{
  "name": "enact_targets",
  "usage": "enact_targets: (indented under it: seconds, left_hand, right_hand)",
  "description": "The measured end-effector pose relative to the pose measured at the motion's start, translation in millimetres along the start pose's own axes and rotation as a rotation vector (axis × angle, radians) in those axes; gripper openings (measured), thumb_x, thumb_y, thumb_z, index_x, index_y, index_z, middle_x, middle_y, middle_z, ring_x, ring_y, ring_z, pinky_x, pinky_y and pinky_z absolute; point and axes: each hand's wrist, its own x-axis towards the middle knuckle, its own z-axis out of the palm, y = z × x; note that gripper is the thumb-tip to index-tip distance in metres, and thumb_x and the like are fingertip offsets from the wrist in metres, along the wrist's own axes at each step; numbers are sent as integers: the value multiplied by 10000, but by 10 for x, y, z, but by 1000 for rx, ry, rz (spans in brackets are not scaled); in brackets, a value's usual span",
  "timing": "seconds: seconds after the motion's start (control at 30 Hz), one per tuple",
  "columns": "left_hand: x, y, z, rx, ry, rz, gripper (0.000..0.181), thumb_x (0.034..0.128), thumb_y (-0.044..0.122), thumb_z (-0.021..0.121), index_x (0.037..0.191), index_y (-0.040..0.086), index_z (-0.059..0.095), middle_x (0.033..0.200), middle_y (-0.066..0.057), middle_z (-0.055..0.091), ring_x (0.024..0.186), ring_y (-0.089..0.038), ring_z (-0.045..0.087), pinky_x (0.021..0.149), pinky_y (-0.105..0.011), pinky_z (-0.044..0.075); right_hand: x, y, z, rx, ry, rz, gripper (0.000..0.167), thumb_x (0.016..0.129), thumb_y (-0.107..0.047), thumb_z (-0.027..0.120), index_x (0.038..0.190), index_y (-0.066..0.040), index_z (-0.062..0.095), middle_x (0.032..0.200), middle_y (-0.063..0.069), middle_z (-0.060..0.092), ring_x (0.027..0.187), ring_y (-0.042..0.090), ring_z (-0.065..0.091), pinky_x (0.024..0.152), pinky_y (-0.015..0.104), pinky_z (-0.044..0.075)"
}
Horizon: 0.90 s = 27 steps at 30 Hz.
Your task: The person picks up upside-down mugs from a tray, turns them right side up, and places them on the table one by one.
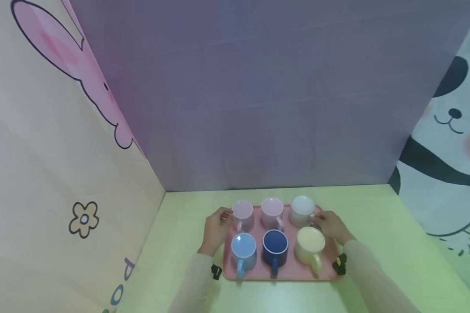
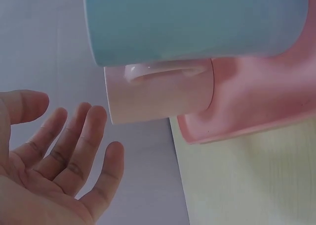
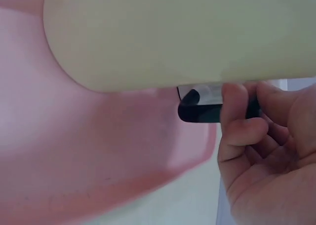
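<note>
While the dark handle (image 3: 202, 112) of the white mug (image 1: 302, 208) is gripped between the thumb and curled fingers of the right hand (image 1: 334, 225), nothing is held by the left hand (image 1: 216, 230), whose fingers are loosely spread beside the left pink mug (image 1: 243, 213); in the left wrist view, that mug is separated from the fingertips by a narrow gap.

The white mug is placed at the right end of the back row on a pink tray (image 1: 332, 254). The same row is completed by the left pink mug and, between the two, a second pink mug (image 1: 272, 211). The front row is formed, from left to right, by a light blue mug (image 1: 248, 252), a dark blue mug (image 1: 275, 248) and a pale yellow mug (image 1: 308, 248), their handles turned toward the person. All six mugs are seen upright.

The tray is supported by a pale tabletop (image 1: 391, 243), which is bordered at the back by a grey-purple panel (image 1: 258, 95). A pink rabbit (image 1: 95, 91) is printed at the left, a panda (image 1: 442, 174) at the right.
</note>
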Motion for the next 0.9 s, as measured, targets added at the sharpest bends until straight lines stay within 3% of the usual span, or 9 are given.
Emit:
enact_targets:
  seconds: [0.2, 0.53, 0.7, 0.9]
  left_hand:
    - [-45, 4, -8, 0, -10, 9, 200, 1001, 163, 635, 1176, 87, 695, 1066, -131, 744, 939, -218, 701, 819, -389, 604]
    - [-45, 34, -28, 0, -9, 43, 189, 1000, 150, 628, 1163, 86, 698, 1052, -135, 749, 959, -249, 708, 858, -430, 599]
    - [-49, 71, -31, -8, -7, 71, 174, 989, 130, 641, 1142, 79, 703, 1013, -126, 754, 938, -238, 708, 855, -428, 598]
    - [-41, 122, -27, -24, -22, 68, 173, 1000, 154, 631, 1146, 96, 703, 1001, -84, 750, 931, -191, 691, 850, -382, 594]
  right_hand:
    - [-29, -5, 35, 59, 23, 27, 269, 1051, -201, 560, 1057, 37, 683, 961, 136, 698, 872, 206, 593, 766, 314, 482]
    - [-73, -23, 27, 99, 71, 83, 313, 1087, -236, 488, 1045, 22, 660, 935, 141, 683, 809, 166, 585, 682, 275, 490]
    - [-126, -109, -39, 130, 117, 38, 312, 1090, -231, 489, 1018, 34, 638, 895, 152, 675, 755, 153, 575, 638, 264, 489]
    - [-160, -270, -152, 194, 163, -5, 290, 1088, -210, 496, 1080, 37, 649, 888, 101, 652, 806, 167, 588, 654, 226, 502]
